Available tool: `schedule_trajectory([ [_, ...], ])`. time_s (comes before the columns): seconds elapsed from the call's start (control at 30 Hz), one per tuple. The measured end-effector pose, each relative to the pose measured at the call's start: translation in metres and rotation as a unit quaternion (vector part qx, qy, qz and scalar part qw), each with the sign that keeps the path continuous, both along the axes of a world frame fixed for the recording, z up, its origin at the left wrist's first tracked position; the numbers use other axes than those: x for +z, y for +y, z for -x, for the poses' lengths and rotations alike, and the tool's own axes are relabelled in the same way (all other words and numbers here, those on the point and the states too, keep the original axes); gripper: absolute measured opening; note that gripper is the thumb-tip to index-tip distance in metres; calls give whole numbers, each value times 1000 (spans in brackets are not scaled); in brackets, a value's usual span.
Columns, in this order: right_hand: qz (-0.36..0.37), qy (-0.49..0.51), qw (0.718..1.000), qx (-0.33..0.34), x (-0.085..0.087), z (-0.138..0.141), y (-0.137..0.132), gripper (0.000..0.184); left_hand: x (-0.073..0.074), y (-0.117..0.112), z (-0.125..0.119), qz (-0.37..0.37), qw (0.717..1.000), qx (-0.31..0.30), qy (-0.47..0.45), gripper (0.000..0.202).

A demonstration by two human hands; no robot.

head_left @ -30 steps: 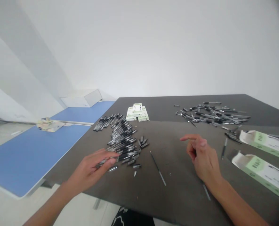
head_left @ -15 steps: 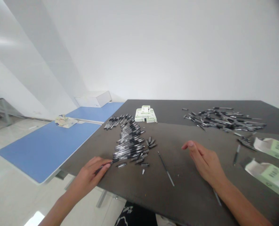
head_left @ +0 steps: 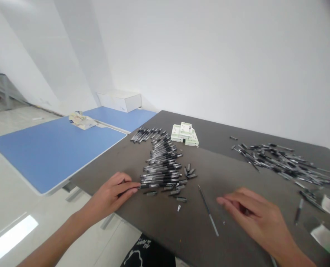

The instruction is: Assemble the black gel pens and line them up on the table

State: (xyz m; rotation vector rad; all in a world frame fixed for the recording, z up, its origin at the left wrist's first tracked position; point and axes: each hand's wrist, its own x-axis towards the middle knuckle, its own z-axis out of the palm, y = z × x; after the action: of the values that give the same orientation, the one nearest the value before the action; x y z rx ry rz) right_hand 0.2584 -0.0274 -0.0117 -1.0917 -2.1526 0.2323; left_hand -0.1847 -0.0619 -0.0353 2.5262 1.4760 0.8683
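Shifted pen [head_left: 149, 186], slim and dark

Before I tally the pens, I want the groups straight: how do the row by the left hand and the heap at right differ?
The row of pens lies mostly side by side, while the heap of pens is jumbled at many angles. The left hand is at the row's near end; no hand touches the heap. Both consist of slim, dark pens on the table.

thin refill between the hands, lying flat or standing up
Lying flat: the thin refill stretches full length along the dark table, beside the right hand.
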Motion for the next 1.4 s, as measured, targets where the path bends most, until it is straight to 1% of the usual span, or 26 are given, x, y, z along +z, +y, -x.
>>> schedule_trajectory([
  [0.03,15,-12,999,29,6,11,-4,19,-2,0,1,0,1000,-5,-5,26],
  [0.1,27,-56,995,73,17,38,-9,17,-6,0,3,1,1000,-11,-13,25],
  [0.17,32,-101,989,105,24,67,-9,16,-8,0,3,1,1000,-14,-20,24],
  [0.27,39,-146,981,118,22,101,-1,18,-9,2,2,-5,999,-26,-27,21],
  [0.37,42,-177,978,105,12,117,8,20,-9,3,-1,-5,999,-42,-33,18],
  [0.53,41,-189,977,90,1,120,15,22,-10,8,-5,-18,997,-68,-32,12],
  [0.77,56,-224,970,82,-5,125,19,24,-11,11,-11,-55,996,-65,8,8],
  [1.07,107,-212,968,82,-3,120,17,12,-9,14,-18,-55,996,-68,20,7],
  [1.27,122,-210,966,88,-5,112,9,12,-4,21,-33,-53,994,-92,25,5],
  [1.4,130,-199,968,85,-9,109,5,14,2,26,-43,-53,990,-111,62,11],
])
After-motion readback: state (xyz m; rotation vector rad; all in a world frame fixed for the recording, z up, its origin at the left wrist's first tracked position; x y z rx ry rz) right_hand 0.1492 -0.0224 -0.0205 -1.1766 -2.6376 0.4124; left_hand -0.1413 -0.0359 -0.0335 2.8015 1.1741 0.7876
